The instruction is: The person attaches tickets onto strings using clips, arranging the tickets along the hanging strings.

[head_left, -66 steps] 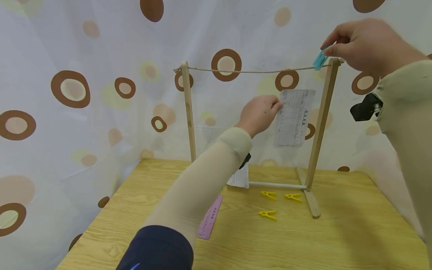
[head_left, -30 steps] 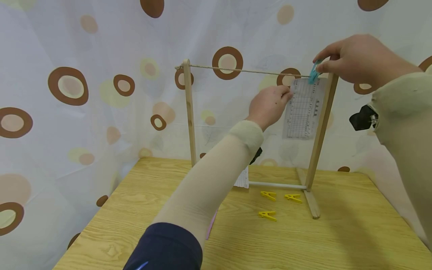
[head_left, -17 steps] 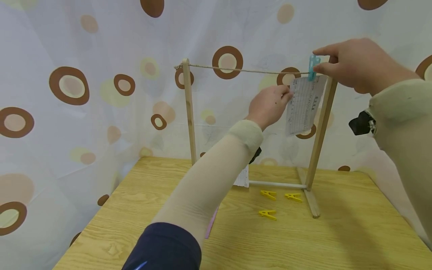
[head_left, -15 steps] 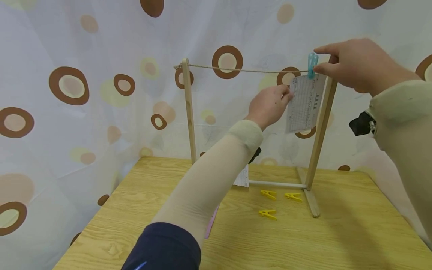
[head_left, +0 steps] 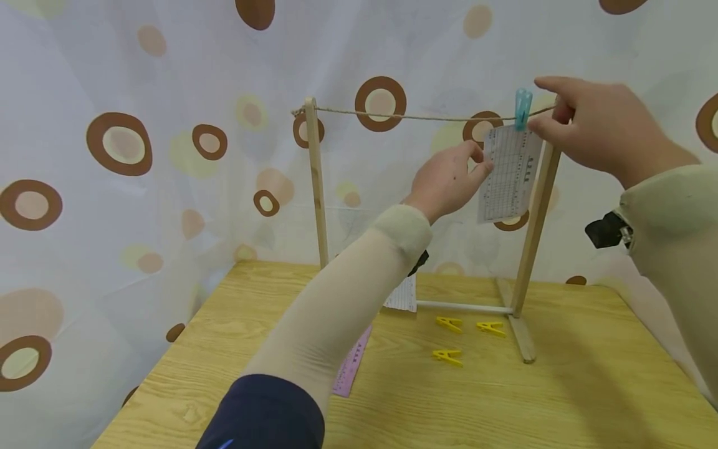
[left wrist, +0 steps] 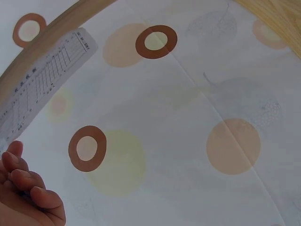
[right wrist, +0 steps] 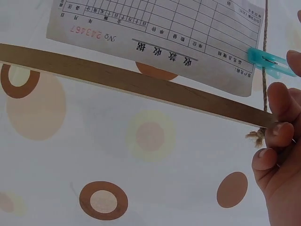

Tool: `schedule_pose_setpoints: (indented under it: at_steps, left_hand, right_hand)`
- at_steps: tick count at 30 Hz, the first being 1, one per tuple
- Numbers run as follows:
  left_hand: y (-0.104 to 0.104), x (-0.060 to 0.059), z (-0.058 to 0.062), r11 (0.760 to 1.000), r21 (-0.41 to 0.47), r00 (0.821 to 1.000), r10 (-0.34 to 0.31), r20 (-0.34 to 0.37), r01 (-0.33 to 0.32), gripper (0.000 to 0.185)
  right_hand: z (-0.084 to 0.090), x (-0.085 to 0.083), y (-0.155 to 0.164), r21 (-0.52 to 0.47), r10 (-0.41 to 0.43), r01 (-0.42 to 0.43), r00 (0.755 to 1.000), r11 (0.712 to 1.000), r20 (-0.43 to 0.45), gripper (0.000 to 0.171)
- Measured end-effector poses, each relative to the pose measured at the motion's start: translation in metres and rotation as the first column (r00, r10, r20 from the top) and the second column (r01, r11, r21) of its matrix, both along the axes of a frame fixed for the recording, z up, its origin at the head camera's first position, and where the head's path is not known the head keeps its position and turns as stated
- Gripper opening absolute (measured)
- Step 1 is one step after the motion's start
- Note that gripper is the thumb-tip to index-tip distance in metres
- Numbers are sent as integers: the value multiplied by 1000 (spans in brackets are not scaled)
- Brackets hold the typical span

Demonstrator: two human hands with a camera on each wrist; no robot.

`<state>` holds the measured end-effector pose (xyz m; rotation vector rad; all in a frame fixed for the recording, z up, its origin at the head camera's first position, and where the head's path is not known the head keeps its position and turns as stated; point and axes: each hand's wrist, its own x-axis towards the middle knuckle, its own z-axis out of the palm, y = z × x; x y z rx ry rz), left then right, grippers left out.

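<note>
A white printed receipt sheet (head_left: 507, 174) hangs from the rope (head_left: 426, 118), held by a light-blue clothespin (head_left: 523, 109) at its top edge. My left hand (head_left: 449, 178) is at the sheet's left edge, thumb and index finger parted; whether they still touch the paper is hard to tell. In the left wrist view, its curled fingers (left wrist: 28, 181) lie just below the sheet. Right of the clothespin is my right hand (head_left: 606, 125), its thumb and index finger spread apart. The right wrist view shows the clothespin (right wrist: 270, 61) between them, apart from the index fingertip.
The rope runs between two wooden posts (head_left: 537, 231) on the table (head_left: 505, 399). Three yellow clothespins (head_left: 447, 357) lie below. Another white sheet (head_left: 404, 296) and a pink slip (head_left: 352, 368) are partly hidden by my left arm. A patterned curtain (head_left: 168, 81) stands behind.
The blue clothespin came down with my right hand onto the rope and sheet, then turned upright. The sheet was raised to the rope. Both hands' fingers have since opened, the right hand dropping slightly.
</note>
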<state>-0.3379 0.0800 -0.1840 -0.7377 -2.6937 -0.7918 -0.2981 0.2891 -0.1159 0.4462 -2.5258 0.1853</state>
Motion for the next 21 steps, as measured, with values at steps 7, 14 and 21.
schedule_pose_setpoints:
  at_steps: [7, 14, 21]
  left_hand:
    - [-5, 7, 0, 1000, -15, 1000, -25, -14, 25, 39]
    - [-17, 15, -6, 997, -42, 997, -67, -45, 65, 39]
    - [-31, 20, -17, 993, -81, 993, -88, -83, 81, 38]
  right_hand:
    - [-10, 8, 0, -78, 6, -11, 998, 997, -63, 51]
    - [-26, 16, 1, -80, 14, -22, 994, 997, -108, 61]
    - [-45, 23, 1, -86, 29, -38, 994, 996, -107, 59]
